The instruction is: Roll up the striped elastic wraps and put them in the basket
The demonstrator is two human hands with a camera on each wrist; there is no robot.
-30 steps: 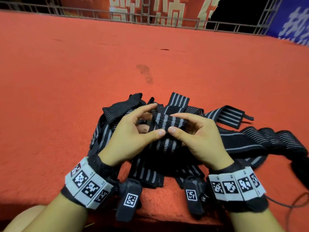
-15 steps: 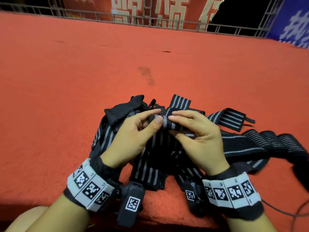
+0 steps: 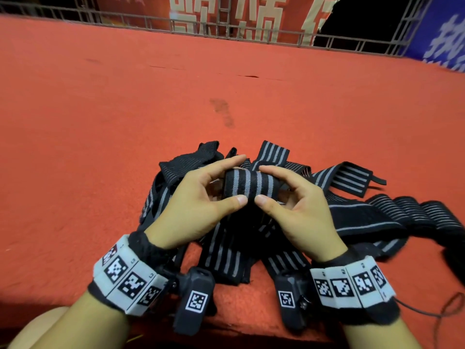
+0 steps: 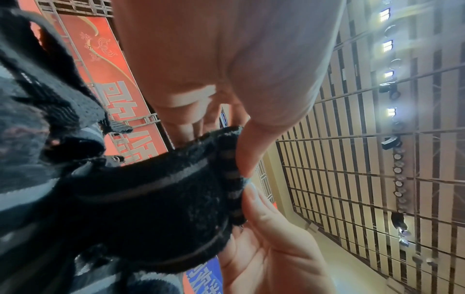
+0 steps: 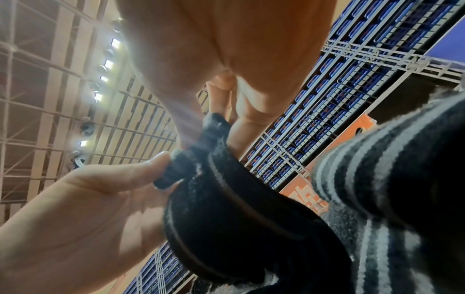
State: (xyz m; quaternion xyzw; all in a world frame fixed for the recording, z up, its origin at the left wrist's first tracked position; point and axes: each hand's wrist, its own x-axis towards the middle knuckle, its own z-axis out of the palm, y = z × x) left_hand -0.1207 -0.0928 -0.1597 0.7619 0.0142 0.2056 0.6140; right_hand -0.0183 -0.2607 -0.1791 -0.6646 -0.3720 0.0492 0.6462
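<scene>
A black elastic wrap with grey stripes (image 3: 251, 183) is held up as a small roll above a loose pile of similar wraps (image 3: 364, 217) on the red carpet. My left hand (image 3: 201, 197) pinches the roll's left end between thumb and fingers. My right hand (image 3: 297, 197) pinches its right end the same way. The rest of the wrap hangs down toward me between my wrists. In the left wrist view the roll's end (image 4: 231, 171) sits against my thumb. In the right wrist view the wrap (image 5: 226, 199) is seen from below. No basket is in view.
Red carpet (image 3: 125, 109) spreads wide to the left and ahead. A metal railing (image 3: 226, 28) with banners runs along the far edge. A thin dark cable (image 3: 442, 311) lies at the right near my wrist.
The roll has grown thicker as both hands turned it, and my thumbs have come back together at its near side. The hands sit slightly higher over the pile.
</scene>
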